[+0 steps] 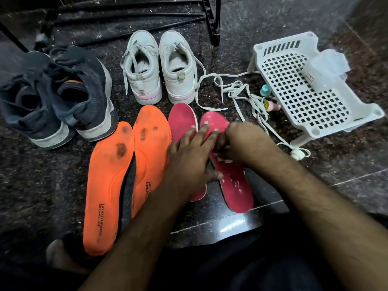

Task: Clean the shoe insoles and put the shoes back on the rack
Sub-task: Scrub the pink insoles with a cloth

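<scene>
Two orange insoles (107,185) with dark stains lie side by side on the floor. To their right lie two pink insoles; the right pink insole (235,185) carries white flecks. My left hand (189,156) rests flat, fingers spread, across the left pink insole (180,118) and onto the right one. My right hand (237,143) is curled over the middle of the right pink insole, gripping something small and white that I cannot identify. A pair of white sneakers (159,68) stands behind the insoles. Dark grey sneakers (58,95) sit at the left.
A black metal shoe rack (212,19) stands at the back. A white plastic basket (304,89) with a clear container lies at the right. Beside it are small bottles (270,105) and loose white laces (241,95). My bare foot (58,255) shows at the lower left.
</scene>
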### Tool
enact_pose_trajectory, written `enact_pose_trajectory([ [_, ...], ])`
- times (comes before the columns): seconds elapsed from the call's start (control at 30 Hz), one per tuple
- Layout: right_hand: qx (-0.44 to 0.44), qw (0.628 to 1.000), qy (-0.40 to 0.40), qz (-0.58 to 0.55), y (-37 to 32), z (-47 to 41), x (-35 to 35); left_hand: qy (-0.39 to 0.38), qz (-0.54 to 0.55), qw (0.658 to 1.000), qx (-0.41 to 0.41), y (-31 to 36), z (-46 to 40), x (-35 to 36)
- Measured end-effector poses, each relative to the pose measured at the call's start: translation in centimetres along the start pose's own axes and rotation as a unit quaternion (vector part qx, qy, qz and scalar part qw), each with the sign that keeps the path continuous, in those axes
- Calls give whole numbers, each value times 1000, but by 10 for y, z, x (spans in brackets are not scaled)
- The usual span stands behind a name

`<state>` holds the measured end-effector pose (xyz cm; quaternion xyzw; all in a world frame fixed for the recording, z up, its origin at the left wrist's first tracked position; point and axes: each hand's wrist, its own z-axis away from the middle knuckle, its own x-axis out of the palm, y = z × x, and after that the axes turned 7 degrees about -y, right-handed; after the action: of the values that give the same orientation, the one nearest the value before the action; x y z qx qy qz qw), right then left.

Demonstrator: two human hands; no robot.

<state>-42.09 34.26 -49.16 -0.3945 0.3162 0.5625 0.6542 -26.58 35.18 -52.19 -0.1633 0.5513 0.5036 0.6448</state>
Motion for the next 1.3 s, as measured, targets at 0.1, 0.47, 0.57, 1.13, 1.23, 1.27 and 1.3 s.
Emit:
enact_pose_trajectory([
  [0.1,-26,1000,2,-10,-15,2,5,-29,8,999,-25,-10,-2,-6],
  [0.47,-19,997,-51,-60,-16,14,11,-47,-11,999,-21,-20,-3,1],
  [0.57,-20,995,-78,-62,-11,13,2,-62,-2,998,-11,-23,-3,-1],
  [1.13,-24,988,75,-131,0,-22,-1,-72,-19,997,-1,-22,0,4],
  [1.23,-3,987,85,-136,2,-26,0,-70,-12,998,-2,-22,0,7],
  [1.27,3,987,90,-135,2,-26,0,-68,-9,998,-4,-21,0,8],
  [1.3,6,987,96,-127,3,-27,1,-66,-9,998,-6,-21,-1,8],
])
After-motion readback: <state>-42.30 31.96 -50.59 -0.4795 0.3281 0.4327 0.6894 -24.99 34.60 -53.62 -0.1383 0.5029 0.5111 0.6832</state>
